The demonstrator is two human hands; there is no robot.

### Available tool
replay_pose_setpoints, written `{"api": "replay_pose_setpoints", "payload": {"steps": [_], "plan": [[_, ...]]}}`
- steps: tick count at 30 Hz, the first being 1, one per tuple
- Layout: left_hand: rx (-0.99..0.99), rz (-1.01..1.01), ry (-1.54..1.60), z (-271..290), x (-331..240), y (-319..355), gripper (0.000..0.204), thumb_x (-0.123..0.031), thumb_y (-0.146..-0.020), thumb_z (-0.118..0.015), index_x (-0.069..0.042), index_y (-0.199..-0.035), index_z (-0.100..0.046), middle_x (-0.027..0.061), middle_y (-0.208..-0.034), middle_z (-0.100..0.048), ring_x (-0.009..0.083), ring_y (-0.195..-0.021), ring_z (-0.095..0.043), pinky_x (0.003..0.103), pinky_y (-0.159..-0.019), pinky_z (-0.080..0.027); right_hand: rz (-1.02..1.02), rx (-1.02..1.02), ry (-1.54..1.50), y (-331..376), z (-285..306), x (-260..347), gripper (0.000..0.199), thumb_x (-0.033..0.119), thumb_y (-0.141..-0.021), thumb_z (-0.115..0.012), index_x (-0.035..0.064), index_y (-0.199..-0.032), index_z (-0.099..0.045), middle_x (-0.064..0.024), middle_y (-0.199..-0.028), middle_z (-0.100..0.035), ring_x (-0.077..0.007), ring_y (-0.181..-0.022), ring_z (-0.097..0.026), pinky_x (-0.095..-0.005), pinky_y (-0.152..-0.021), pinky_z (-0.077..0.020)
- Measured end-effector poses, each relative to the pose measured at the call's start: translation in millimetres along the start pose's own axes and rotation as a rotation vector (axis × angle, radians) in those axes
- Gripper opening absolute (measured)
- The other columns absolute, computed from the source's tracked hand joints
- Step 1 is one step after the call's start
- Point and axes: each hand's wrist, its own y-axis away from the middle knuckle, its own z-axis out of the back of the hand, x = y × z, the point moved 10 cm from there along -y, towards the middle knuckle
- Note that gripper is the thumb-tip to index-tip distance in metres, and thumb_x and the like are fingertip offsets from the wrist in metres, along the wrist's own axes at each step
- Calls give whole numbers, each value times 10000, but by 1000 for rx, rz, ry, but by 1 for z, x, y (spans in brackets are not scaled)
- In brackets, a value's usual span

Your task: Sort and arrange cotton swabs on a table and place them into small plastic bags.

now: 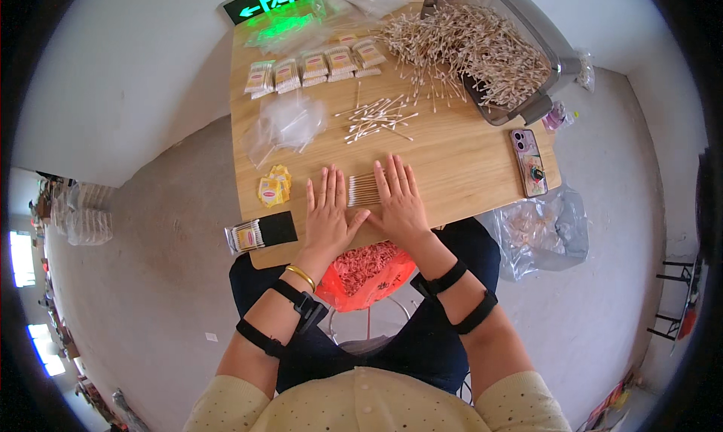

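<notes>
Left hand [329, 210] flat on desk [467, 165], fingers straight. Swabs [363, 190] in a row between the two. Right hand [399, 202] likewise flat, fingers straight. Probably squaring the row; next calls for light, even inward pressure.

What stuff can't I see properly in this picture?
All in the head view:
Palms of the bare left hand and bare right hand: turned down, hidden by the backs.
Right end of the row of slim white-tipped swabs: maybe covered by the right hand.
Screen of the pinkish rectangular phone: hidden by its back, camera side up.
Far end of the grey see-through plastic bin: cut off by the upper edge.
</notes>
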Motion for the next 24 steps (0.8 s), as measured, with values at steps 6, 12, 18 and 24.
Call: {"api": "replay_pose_setpoints", "payload": {"steps": [6, 12, 18, 24], "plan": [[-46, 22, -2, -4, -1, 0, 1003, -706, -993, -358, 66, -1607, -178, 234, -1693, -172, 353, -1590, -113, 562, -1274, -35, 58, -96, 86, 0, -21, 15, 895, 504, -960, -568, -17, -1603, -226, -281, -1664, -199, -412, -1568, -166, -513, -1280, -144], [-74, 24, 37, -4, 1, 1, 990, -696, -996, -370, 58, -1609, -182, 231, -1695, -169, 350, -1590, -121, 560, -1274, -41, 9, -18, 107, 0, -22, 15, 832, 517, -1003, -493, -15, -1595, -252, -271, -1671, -195, -396, -1575, -149, -524, -1284, -117], [14, -58, 33, -12, -8, 5, 932, -669, -1012, -364, 10, -1625, -186, 205, -1700, -177, 321, -1593, -128, 560, -1275, -48, 8, 4, 121, 0, -18, 17, 833, 532, -1012, -476, -6, -1604, -244, -256, -1677, -189, -388, -1579, -135, -523, -1285, -110], [-77, -41, 55, -7, -14, 7, 911, -650, -1017, -377, 10, -1621, -205, 201, -1695, -202, 321, -1591, -141, 581, -1268, -57, -14, 37, 136, 0, -21, 14, 832, 544, -1020, -451, 16, -1620, -220, -243, -1691, -158, -365, -1590, -98, -508, -1290, -86]]}}
